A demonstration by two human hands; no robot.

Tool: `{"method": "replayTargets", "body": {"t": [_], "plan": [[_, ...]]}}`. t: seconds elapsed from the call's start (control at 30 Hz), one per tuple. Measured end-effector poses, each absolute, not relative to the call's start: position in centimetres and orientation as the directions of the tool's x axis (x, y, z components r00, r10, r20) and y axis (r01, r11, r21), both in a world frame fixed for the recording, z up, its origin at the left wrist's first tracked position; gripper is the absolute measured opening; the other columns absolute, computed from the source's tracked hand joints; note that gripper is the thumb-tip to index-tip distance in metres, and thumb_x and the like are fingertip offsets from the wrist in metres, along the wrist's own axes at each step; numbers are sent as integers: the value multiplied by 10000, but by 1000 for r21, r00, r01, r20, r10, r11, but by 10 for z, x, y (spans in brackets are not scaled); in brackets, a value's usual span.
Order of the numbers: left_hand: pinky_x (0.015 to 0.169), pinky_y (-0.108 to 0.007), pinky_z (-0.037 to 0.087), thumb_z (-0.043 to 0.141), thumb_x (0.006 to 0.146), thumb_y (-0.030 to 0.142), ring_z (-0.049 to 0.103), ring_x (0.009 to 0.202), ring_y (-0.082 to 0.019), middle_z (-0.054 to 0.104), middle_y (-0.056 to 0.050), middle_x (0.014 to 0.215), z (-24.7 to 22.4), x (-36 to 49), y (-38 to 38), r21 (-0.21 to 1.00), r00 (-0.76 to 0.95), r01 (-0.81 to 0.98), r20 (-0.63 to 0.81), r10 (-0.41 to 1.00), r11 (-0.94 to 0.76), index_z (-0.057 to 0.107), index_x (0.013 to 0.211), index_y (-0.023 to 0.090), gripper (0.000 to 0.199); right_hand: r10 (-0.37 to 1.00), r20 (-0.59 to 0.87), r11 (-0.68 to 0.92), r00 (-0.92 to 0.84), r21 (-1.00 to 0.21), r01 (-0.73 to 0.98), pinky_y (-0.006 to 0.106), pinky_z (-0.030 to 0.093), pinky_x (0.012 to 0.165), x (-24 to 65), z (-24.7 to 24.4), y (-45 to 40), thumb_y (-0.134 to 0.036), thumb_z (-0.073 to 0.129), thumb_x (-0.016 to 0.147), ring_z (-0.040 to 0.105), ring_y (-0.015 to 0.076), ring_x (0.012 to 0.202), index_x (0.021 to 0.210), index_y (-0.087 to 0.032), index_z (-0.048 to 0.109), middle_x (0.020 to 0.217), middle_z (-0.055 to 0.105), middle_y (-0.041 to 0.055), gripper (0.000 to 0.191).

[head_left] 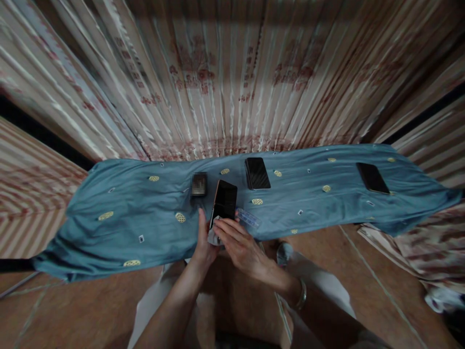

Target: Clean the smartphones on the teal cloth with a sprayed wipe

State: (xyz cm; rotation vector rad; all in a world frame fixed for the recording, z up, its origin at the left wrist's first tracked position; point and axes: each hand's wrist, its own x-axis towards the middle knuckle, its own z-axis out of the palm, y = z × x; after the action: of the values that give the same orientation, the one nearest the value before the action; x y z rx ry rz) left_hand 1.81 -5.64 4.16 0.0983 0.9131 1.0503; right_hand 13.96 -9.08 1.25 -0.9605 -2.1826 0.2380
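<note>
A dark-screened smartphone (225,199) is tilted up at the near edge of the blue cloth. My left hand (206,242) grips its lower end from the left, thumb stretched up beside it. Over the lower part of the screen, my right hand (238,241) presses a small whitish wipe (215,234) with its fingers bent together. Just right of the phone lies a clear and blue packet (248,217). A small dark square object (199,185), partly pixelated, sits to the left of the phone.
The blue cloth (119,194) with yellow pineapple prints covers a long narrow table. A second phone (257,173) lies behind on the right, and another dark phone (372,178) is at the far right. Striped curtains (225,87) hang close behind and at the sides.
</note>
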Motion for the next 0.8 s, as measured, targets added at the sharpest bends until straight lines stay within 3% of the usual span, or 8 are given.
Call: {"method": "replayTargets", "body": {"t": [0.2, 0.43, 0.67, 0.8], "plan": [[861, -298, 508, 231, 947, 517, 686, 819, -215, 624, -56, 555, 42, 22, -58, 453, 172, -712, -629, 758, 537, 663, 648, 162, 635, 669, 567, 736, -480, -417, 534, 439, 440, 1080, 141, 13, -89, -67, 330, 929, 382, 213, 1358, 1454, -180, 298, 1373, 519, 121, 539], [978, -368, 446, 538, 794, 615, 613, 1068, -242, 722, -66, 867, 28, 33, -61, 538, 112, -698, -570, 814, 472, 695, 908, 138, 515, 738, 519, 653, -431, -389, 650, 450, 392, 1115, 155, 19, -75, -30, 345, 889, 305, 220, 1400, 1460, -141, 286, 1450, 424, 147, 585], [900, -265, 479, 574, 821, 506, 634, 1003, -202, 714, -60, 830, 16, 27, -56, 517, 135, -727, -537, 833, 452, 710, 815, 157, 375, 685, 540, 707, -489, -332, 624, 431, 388, 1115, 149, 20, -82, -6, 330, 878, 248, 216, 1423, 1409, -100, 368, 1421, 459, 158, 541], [916, -298, 480, 606, 767, 572, 612, 1065, -229, 717, -71, 868, 12, 28, -57, 579, 141, -682, -497, 857, 447, 698, 885, 138, 459, 705, 516, 683, -486, -310, 662, 434, 413, 1084, 152, 19, -79, -14, 330, 884, 279, 215, 1411, 1408, -128, 375, 1425, 466, 140, 538]]}}
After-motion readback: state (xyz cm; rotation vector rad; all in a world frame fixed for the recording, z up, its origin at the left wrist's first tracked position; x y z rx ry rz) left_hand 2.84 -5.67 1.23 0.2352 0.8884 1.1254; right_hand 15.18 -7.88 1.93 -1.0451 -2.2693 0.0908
